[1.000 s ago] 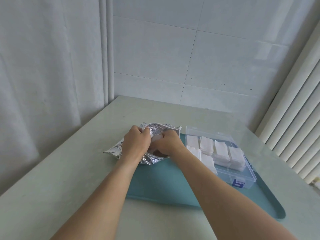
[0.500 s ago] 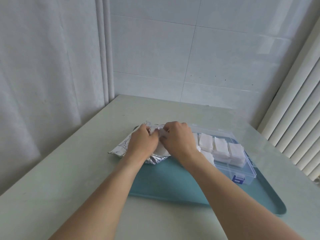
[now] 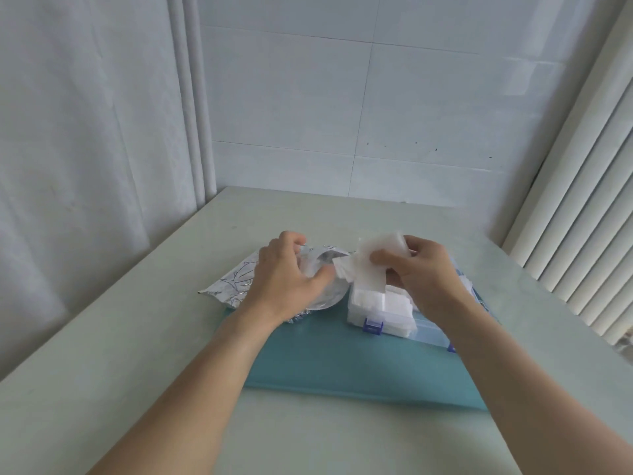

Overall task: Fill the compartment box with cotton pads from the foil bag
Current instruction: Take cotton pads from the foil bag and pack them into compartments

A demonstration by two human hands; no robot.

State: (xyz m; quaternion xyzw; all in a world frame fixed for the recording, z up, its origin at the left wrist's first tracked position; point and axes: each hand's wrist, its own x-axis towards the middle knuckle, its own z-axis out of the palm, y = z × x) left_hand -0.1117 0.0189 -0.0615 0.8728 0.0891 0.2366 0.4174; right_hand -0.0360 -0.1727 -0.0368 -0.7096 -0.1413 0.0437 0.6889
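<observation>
Soft, even daylight, faint shadows, slight motion blur, wide-angle bending at edges.

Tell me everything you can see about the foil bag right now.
The foil bag is crinkled, shiny silver with a faint line print on its side. It lies flat, its near end over the teal tray's left edge and the rest on the table, left of the compartment box. Its mouth faces away from the camera and looks open. The left hand grips it at the mouth, hiding the middle.

box (image 3: pixel 383 311): right hand (image 3: pixel 423 274) covers most of it, can't count compartments
bag (image 3: pixel 236 281): mouth hidden behind left hand (image 3: pixel 286 279)
</observation>
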